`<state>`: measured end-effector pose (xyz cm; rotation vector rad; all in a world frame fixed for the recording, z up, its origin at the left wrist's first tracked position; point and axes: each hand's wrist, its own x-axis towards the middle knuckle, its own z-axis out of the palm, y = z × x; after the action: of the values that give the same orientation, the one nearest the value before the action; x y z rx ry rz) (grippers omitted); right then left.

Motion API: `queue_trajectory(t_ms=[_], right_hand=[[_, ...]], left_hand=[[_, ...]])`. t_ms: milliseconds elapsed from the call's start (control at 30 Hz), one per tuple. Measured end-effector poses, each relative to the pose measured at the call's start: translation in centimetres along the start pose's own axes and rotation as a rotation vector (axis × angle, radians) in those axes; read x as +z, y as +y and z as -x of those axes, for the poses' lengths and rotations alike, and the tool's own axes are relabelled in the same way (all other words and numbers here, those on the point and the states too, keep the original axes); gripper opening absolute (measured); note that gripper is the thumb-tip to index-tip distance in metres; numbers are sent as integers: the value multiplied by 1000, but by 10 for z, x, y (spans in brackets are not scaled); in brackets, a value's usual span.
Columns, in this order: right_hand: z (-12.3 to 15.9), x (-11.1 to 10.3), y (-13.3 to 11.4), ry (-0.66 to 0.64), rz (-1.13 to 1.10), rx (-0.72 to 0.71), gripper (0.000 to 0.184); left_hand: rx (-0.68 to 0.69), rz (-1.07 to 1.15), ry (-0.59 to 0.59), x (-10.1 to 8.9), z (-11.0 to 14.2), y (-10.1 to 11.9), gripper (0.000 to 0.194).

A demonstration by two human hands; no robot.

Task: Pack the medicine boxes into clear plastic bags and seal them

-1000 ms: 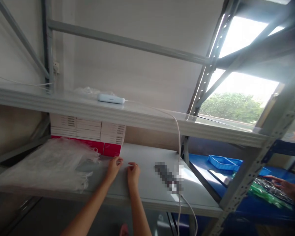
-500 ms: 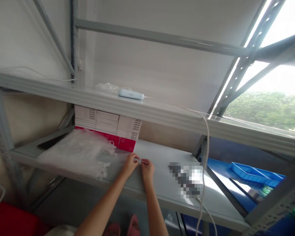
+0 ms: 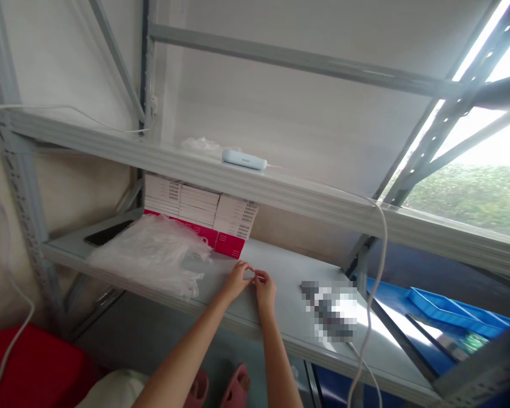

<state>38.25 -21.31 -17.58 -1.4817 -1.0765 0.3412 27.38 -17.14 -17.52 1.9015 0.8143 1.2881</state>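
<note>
Leftmost, below and well left of the box stack (image 3: 199, 211), a red surface (image 3: 29, 365) fills the corner. Next, left of the stack's near end, a dark flat item (image 3: 107, 233) lies on the lower shelf (image 3: 287, 259). The pile of clear plastic bags (image 3: 147, 255) spreads in front of the stack and hides part of its red lower faces; whether the two touch cannot be told. The pile's long axis runs roughly along the shelf, its loose, ragged ends on the right, facing the hands.

Just in front of the stack's right end is the left hand (image 3: 238, 277), thumb and forefinger curved into a ring. It is the nearer hand to the bags, which lie to its left with bare shelf between. Above the stack's right end, on the upper shelf (image 3: 306, 192), rests a pale blue device (image 3: 244, 160).

Farther right of the stack, the right hand (image 3: 266, 286) meets the left at the fingertips, its fingers bent inward. A pale sliver (image 3: 260, 277) shows there, too small to identify; I cannot tell whether either hand grips it.

Well right of the stack come a pixelated dark object (image 3: 328, 311), a hanging white cable (image 3: 382, 243) and, lower down, a blue tray (image 3: 459, 313).
</note>
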Motion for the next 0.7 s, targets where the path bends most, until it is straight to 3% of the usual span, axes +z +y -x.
queue_trajectory(t_ms=[200, 700], right_hand=[[2, -1, -4, -4, -1, 37, 30], [-3, 2, 8, 35, 10, 47, 32]], left_hand=[[-124, 133, -52, 1, 0, -5, 37], [-79, 34, -104, 2, 2, -10, 53]])
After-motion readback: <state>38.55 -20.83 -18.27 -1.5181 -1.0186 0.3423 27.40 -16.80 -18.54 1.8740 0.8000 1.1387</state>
